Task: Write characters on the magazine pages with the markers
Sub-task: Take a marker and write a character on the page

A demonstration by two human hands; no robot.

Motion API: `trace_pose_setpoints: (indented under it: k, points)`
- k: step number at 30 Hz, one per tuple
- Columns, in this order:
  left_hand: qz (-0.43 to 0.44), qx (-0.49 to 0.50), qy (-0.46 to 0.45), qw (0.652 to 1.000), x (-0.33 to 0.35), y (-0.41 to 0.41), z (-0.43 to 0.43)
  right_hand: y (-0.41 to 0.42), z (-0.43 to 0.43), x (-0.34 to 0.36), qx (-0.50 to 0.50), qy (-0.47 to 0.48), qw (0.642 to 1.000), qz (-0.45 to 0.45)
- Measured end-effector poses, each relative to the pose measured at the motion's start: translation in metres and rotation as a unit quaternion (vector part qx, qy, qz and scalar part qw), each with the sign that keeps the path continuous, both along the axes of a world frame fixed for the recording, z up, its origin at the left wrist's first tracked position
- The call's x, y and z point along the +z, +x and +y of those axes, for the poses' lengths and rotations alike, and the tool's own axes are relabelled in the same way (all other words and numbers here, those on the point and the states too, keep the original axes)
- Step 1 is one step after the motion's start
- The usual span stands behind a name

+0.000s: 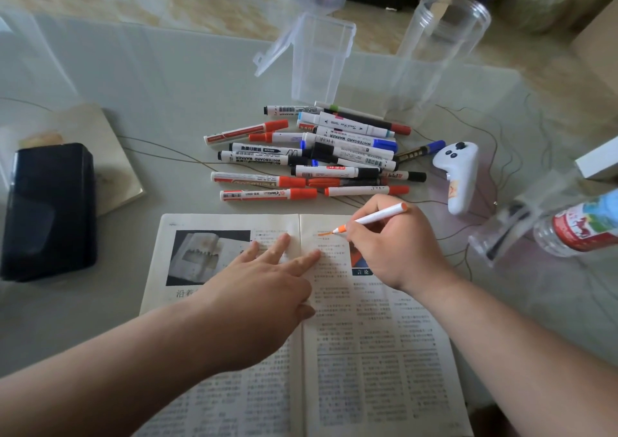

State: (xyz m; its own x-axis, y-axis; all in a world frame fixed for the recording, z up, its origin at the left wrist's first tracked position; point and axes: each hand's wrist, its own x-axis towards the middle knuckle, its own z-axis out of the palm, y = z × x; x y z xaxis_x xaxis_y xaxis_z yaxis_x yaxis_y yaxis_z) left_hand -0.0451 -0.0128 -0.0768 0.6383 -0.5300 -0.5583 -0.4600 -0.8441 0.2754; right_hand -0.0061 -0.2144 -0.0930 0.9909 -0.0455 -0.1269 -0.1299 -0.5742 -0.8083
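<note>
- Left hand (267, 279) lies flat, palm down, fingers straight and spread.
- Right hand (398, 246) pinches an orange marker (376, 218) in curled fingers.
- Both forearms reach forward.

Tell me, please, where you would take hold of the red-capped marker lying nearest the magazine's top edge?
Pinch the red-capped marker at its white mid-barrel from above, fingers across its width. It lies flat at the near edge of the pile, nothing on it, with bare table along both long sides.
</note>
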Motion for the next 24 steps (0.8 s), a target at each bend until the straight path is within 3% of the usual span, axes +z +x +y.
trace_pose_setpoints:
  k: [3, 9, 24]
  points:
    - [0.002, -0.001, 0.0, 1.0, -0.0004, -0.0004, 0.0007, -0.0016, -0.0003, -0.0023, 0.012, 0.032, 0.999, -0.012]
    - [0.001, 0.001, -0.004, 1.0, 0.0014, -0.0008, 0.0011, -0.0045, 0.0007, -0.0041, 0.039, -0.003, 0.999, -0.018]
    - [0.005, 0.004, -0.006, 1.0, 0.0047, -0.0004, 0.0005, -0.0012, -0.0044, -0.0023, 0.039, 0.025, 0.999, -0.001]
